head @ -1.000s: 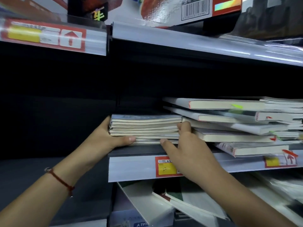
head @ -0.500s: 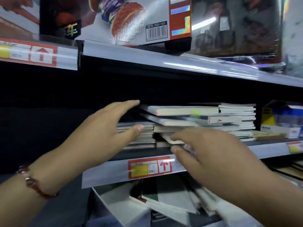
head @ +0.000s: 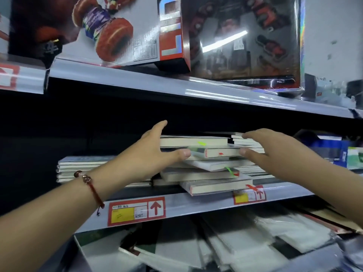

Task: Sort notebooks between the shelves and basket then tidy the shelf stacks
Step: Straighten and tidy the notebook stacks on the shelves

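Notebooks [head: 204, 163] in a crooked stack sit between the two hands on the middle shelf [head: 196, 203], each book turned a different way and the lowest one jutting past the shelf lip.

The left hand [head: 149, 154] is spread, fingers straight and reaching over the top book's left end, thumb [head: 180, 154] lying against the spines just below; it grips nothing. The right hand [head: 275, 150] is spread likewise, fingertips [head: 247, 135] at the thin books on the stack's right side and thumb pointing inward toward the left thumb. Whether either hand actually presses the books or only stands just beside them is hard to tell through the blur.

Judging by the task, the step in hand is squaring this stack. The likeliest mishap is a squeeze from both sides on the upper books only: the skewed lower books, below the thumbs, could pivot outward, and the overhanging bottom book [head: 218, 186] could slide off the lip onto the loose wrapped goods [head: 255, 238] on the shelf underneath. A push from the right fingers could also shove the pile leftward into the neat stack [head: 84, 167] just beyond the left wrist and undo it. Glossy covers probably slip easily.

Above the fingers, toy boxes [head: 245, 40] rest on the upper shelf, well apart from the work.
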Available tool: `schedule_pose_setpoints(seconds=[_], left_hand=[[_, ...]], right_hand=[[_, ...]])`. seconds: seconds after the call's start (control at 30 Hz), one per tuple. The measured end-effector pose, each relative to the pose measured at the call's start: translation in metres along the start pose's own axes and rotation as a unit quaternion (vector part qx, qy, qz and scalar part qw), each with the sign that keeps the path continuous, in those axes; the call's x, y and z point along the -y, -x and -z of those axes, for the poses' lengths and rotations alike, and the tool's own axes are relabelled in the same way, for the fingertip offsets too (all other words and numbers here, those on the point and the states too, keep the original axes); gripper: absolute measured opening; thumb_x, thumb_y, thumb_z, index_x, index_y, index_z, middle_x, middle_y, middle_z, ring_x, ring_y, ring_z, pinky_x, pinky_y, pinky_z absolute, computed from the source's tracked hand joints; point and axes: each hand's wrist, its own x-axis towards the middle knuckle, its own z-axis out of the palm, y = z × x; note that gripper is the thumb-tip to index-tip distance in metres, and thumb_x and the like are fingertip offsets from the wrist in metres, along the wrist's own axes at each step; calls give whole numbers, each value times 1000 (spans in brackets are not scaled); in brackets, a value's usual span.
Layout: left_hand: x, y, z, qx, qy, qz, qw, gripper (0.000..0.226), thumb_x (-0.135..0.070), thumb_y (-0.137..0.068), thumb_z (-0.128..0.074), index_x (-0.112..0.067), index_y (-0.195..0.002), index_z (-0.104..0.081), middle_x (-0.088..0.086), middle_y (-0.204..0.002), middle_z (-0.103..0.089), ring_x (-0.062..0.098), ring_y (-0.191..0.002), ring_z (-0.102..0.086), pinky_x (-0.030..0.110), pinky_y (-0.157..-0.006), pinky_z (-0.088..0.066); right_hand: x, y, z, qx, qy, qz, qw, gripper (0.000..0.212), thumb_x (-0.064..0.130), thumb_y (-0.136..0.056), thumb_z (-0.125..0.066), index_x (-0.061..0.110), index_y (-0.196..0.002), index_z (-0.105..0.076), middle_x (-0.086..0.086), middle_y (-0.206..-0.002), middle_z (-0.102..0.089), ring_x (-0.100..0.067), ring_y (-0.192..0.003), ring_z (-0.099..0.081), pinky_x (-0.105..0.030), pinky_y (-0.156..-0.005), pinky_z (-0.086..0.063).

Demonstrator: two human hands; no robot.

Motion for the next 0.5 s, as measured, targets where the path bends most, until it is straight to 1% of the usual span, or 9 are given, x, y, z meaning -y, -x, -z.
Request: schedule_pose_setpoints(seconds=[0.07, 0.13, 0.17, 0.27, 0.33, 0.37, 0.43, 0.5], left_hand=[[-4, -1, -2, 4, -11, 10, 1000, 105, -78, -72, -59, -45, -155, -4, -12, -165, -11, 15, -146, -28, 28, -99, -33], [-10, -2, -4, 5, -21, 23, 1000, 107, -82, -68, -56, -46, -155, -6, -13, -165, -12, 15, -146, -28, 28, -98, -33], [-13, -2, -5, 4, -25, 29, 999, 107, -84, -66, -55, -46, -155, -8, -13, -165, -13, 15, -146, -29, 29, -98, -33], [-21, -2, -8, -4, -29, 50, 998, 112, -90, -58, -51, -46, -154, -13, -14, -164, -16, 14, -144, -32, 29, -96, -32], [-24, -1, -11, -10, -33, 57, 998, 119, -99, -50, -48, -47, -153, -14, -14, -163, -17, 13, -143, -33, 29, -96, -32], [-25, -1, -12, -13, -36, 62, 997, 122, -100, -46, -48, -48, -152, -15, -14, -163, -18, 14, -142, -34, 29, -95, -32], [-28, -1, -14, -20, -41, 73, 996, 118, -99, -50, -50, -48, -152, -16, -13, -163, -19, 15, -142, -35, 30, -95, -32], [-33, -1, -16, -24, -53, 82, 995, 112, -91, -57, -52, -47, -153, -17, -12, -163, -20, 16, -143, -34, 30, -96, -32]], right_hand=[[-11, -9, -2, 31, -13, 14, 999, 71, 71, -87, -31, 34, -148, -38, 6, -151, -43, -19, -129, -51, -37, -107, -42], [-21, -17, -7, 50, -53, 19, 997, 82, 77, -79, -24, 34, -148, -37, 5, -151, -44, -18, -132, -48, -37, -109, -40], [-25, -20, -10, 62, -83, 18, 994, 81, 77, -79, -25, 36, -147, -37, 6, -150, -45, -17, -131, -48, -36, -109, -39], [-32, -27, -22, 111, -174, 19, 978, 63, 70, -90, -33, 39, -144, -41, 11, -145, -49, -12, -126, -48, -31, -105, -37], [-35, -30, -28, 119, -207, 28, 971, 56, 65, -94, -35, 37, -142, -43, 13, -141, -50, -10, -121, -48, -28, -99, -36], [-35, -31, -30, 116, -221, 30, 968, 55, 64, -95, -36, 36, -142, -44, 13, -140, -51, -10, -120, -49, -28, -98, -36], [-37, -33, -33, 110, -242, 32, 964, 56, 66, -93, -38, 36, -139, -47, 12, -137, -53, -10, -120, -50, -31, -100, -38], [-38, -35, -33, 104, -257, 32, 960, 55, 68, -91, -41, 37, -135, -50, 12, -134, -54, -11, -119, -52, -34, -103, -41]])
